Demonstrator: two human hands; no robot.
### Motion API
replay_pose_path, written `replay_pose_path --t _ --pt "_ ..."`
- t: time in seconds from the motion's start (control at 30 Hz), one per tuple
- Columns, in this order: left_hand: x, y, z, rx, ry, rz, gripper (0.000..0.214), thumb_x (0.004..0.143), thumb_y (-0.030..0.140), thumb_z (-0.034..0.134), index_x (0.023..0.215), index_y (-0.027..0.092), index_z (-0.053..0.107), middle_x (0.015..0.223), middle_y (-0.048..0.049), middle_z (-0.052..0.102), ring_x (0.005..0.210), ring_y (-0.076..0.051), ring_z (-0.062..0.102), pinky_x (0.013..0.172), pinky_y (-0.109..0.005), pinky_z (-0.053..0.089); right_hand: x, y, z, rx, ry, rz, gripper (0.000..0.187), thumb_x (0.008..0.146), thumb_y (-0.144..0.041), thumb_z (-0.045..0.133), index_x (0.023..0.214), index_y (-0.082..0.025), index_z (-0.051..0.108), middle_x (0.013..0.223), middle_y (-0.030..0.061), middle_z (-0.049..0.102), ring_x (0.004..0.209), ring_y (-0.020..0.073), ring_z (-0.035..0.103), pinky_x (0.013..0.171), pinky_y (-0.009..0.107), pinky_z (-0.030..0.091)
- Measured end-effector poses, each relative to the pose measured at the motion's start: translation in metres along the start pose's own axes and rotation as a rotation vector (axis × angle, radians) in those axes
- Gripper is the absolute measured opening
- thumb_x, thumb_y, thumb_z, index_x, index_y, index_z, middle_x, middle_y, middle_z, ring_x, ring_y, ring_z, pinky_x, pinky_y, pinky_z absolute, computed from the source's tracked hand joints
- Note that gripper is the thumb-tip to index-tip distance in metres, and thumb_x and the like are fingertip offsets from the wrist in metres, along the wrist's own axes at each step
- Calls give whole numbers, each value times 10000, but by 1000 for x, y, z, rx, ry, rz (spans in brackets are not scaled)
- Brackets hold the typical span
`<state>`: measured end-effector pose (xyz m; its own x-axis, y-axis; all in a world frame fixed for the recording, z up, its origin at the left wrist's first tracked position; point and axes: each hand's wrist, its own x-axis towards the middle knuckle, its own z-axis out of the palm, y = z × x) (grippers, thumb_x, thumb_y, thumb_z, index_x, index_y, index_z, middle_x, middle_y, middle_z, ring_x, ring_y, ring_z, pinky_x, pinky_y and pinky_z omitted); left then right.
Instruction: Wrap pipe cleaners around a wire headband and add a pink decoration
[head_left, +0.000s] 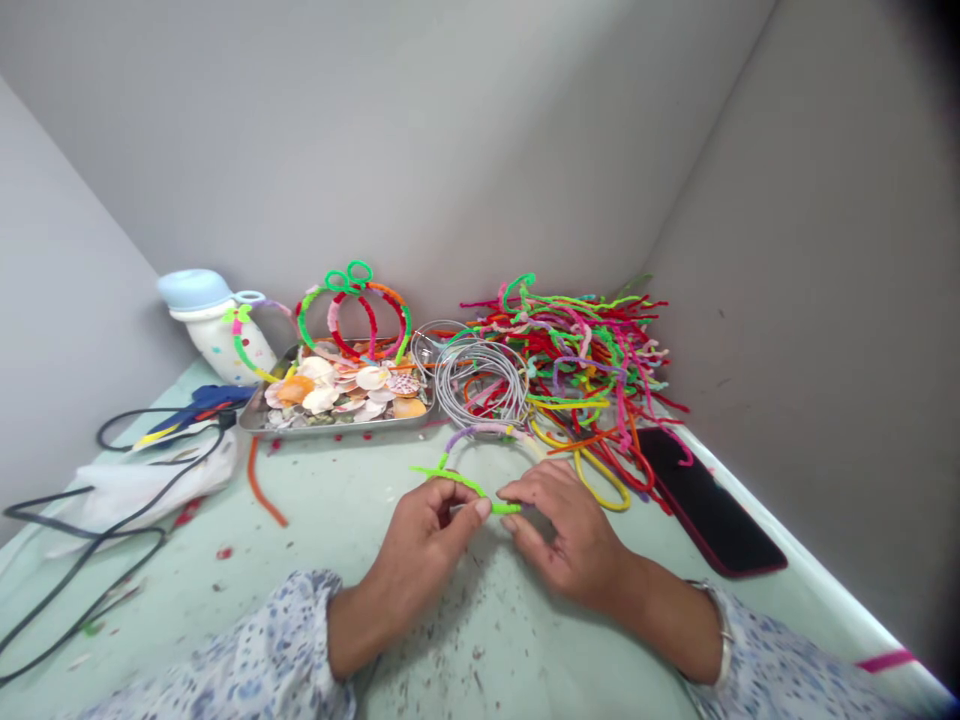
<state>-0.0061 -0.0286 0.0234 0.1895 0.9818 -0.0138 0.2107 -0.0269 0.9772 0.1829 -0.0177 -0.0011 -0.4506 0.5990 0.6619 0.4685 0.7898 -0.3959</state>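
In front of me is a ring wrapped in pipe cleaner (480, 431), purple, pink and yellow along its far side. Bright green pipe cleaner (459, 480) wraps its near left part, with a loose end sticking out to the left. My left hand (424, 535) pinches this green part between thumb and fingers. On the other side, my right hand (574, 530) is closed on the ring, its thumb and forefinger at the short green stretch. The ring's right side is partly hidden behind my right hand.
A metal tray (337, 431) of seashells stands behind, with finished rings (373, 325) on it. Beside it lie coiled grey wire (480, 380) and piled pipe cleaners (577, 340). A phone (712, 505) lies right; a bottle (221, 330), pliers (199, 408) and black cable (97, 540) are left.
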Motion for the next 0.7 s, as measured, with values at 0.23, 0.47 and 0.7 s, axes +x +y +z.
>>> replay_pose_path --t 0.23,0.47,0.7 --pt "-1 1 -1 32 30 -15 204 796 339 590 722 150 608 572 43 492 535 -109 421 527 -233 332 0 2 0 12 -12 -5 75 861 -152 536 925 -179 562 770 39 599 747 193 510 719 361 380" --pt "4 -5 -2 -50 -38 -91 209 789 333 594 691 147 587 529 51 469 502 -104 410 506 -233 320 1 2 0 3 -26 -10 68 879 -177 524 927 -175 572 777 42 606 756 190 515 728 360 382" --pt "2 -3 3 -22 -52 -92 245 804 364 585 701 143 609 553 38 508 522 -110 454 525 -231 336 1 2 2 8 -34 -33 86 876 -167 547 952 -173 585 772 39 604 751 187 514 727 357 382"
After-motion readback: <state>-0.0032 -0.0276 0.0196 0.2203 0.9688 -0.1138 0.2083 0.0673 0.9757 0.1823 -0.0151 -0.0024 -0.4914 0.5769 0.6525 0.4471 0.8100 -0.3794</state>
